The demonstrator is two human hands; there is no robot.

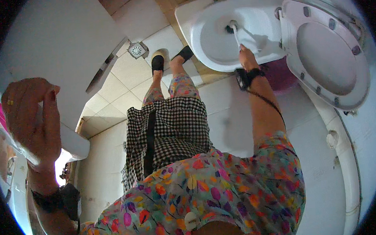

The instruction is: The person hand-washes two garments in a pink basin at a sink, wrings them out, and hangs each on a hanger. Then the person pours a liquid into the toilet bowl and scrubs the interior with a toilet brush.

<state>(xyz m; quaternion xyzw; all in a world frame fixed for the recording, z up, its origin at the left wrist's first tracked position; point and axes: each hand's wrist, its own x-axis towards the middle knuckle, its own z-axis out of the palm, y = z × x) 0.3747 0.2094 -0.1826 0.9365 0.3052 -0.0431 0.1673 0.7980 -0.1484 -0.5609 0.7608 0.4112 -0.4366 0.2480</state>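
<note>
My right hand point(247, 56) grips the white handle of a toilet brush point(235, 35) over the white toilet bowl point(214, 42). The brush's head sits at the drain opening of the bowl, with little of it visible. A raised toilet seat and lid point(326, 57) lean back on the right. At the left, close to the camera, my left hand point(33, 116) is raised with curled fingers and the thumb near the index fingertip. No object shows in it, but its palm side is partly hidden. Both wrists wear black straps with small devices.
A square floor drain point(137, 50) lies in the tiled floor point(131, 71) near my feet. A white panel point(66, 44) rises at the left. Beside the toilet stands a purple plastic container point(279, 74), partly hidden. A white pipe point(346, 160) runs along the right wall.
</note>
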